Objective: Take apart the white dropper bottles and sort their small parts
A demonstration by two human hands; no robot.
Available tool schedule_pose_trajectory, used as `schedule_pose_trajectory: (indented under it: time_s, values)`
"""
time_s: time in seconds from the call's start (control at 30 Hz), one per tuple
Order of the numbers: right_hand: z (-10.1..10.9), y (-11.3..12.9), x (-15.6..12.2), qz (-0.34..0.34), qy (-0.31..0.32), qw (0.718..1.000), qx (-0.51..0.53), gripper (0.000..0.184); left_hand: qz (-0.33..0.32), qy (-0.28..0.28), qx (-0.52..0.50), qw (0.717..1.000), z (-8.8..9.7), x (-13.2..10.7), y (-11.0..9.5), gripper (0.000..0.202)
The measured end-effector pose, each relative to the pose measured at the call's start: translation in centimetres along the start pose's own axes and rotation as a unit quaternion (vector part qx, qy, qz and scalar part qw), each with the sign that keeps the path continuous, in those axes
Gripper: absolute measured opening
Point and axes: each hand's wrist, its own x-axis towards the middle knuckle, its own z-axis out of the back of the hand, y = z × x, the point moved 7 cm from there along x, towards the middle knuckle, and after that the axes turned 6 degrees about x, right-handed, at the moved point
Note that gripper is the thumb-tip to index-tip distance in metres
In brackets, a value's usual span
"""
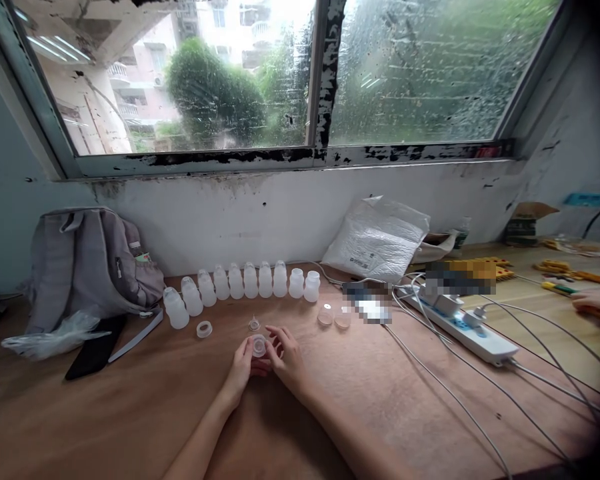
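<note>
At the lower centre of the frame we grip a small clear cap (259, 345) between our left hand (241, 369) and right hand (286, 360) – both closed on it, just above the counter (130, 407) – with a row of bottles (243, 285) behind

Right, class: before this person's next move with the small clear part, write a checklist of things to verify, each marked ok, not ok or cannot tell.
1. Both hands on the part: left hand and right hand pinch the small clear cap. Ok.
2. Cap seated squarely on anything: cannot tell.
3. Bottle row upright by the wall: ok.
4. White ring and small nipple piece within easy reach: ok.
5. Two clear discs apart from the cables: ok.
6. Wooden table bare near the hands: ok.
</note>
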Motion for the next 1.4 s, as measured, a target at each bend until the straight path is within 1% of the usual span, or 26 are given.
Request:
schedule_pose_trajectory:
  time_s: [0.07, 0.13, 0.2, 0.3, 0.43, 0.53, 0.7, 0.77, 0.9, 1.03, 1.1, 1.23, 1.4]
  values:
    - [-0.4, -0.8, 0.2, -0.047, 0.024, 0.999, 0.014, 0.021, -0.010, -0.005, 0.033, 0.999, 0.0, 0.0, -0.1, 0.044]
    - [-0.9, -1.4, 0.2, -0.080, 0.048, 0.995, 0.045, 0.017, -0.035, 0.002, 0.067, 0.997, -0.1, -0.2, -0.4, 0.044]
    - [-1.0, -1.8, 0.1, -0.095, 0.045, 0.992, 0.070, 0.016, -0.070, 0.016, 0.101, 0.992, -0.4, -0.5, -0.9, 0.042]
    - [-1.0, -1.6, 0.0, -0.089, 0.047, 0.991, 0.084, 0.017, -0.115, 0.015, 0.154, 0.981, -0.5, -1.1, -1.7, 0.042]
    - [-1.4, -1.2, -0.1, -0.074, 0.068, 0.990, 0.097, 0.024, -0.141, -0.025, 0.215, 0.966, -0.1, -1.4, -2.1, 0.044]
    - [-1.4, -1.1, -0.1, -0.067, 0.057, 0.992, 0.092, 0.024, -0.165, -0.043, 0.247, 0.954, 0.0, -1.6, -2.5, 0.044]
    - [-1.4, -1.4, -0.1, -0.068, 0.039, 0.993, 0.088, 0.018, -0.195, -0.052, 0.289, 0.936, -0.2, -1.7, -3.1, 0.040]
    - [-1.3, -1.4, -0.1, -0.071, 0.035, 0.993, 0.089, 0.016, -0.199, -0.058, 0.289, 0.935, -0.2, -1.7, -3.2, 0.036]
    - [-1.3, -1.5, -0.1, -0.081, 0.041, 0.992, 0.088, 0.014, -0.186, -0.061, 0.271, 0.942, -0.1, -1.7, -3.0, 0.027]
    - [-1.1, -1.8, 0.0, -0.092, 0.030, 0.993, 0.063, 0.005, -0.193, -0.033, 0.291, 0.936, -0.4, -1.9, -3.1, 0.022]
    - [-1.1, -2.1, 0.0, -0.099, 0.029, 0.993, 0.059, 0.008, -0.198, -0.012, 0.295, 0.935, -0.5, -1.9, -3.1, 0.022]
    - [-1.2, -2.6, 0.1, -0.119, 0.050, 0.990, 0.064, 0.009, -0.198, 0.016, 0.286, 0.937, -0.7, -1.8, -2.8, 0.025]
    - [-1.2, -2.6, 0.4, -0.122, 0.052, 0.989, 0.062, 0.010, -0.193, 0.044, 0.260, 0.945, -1.1, -1.6, -2.1, 0.026]
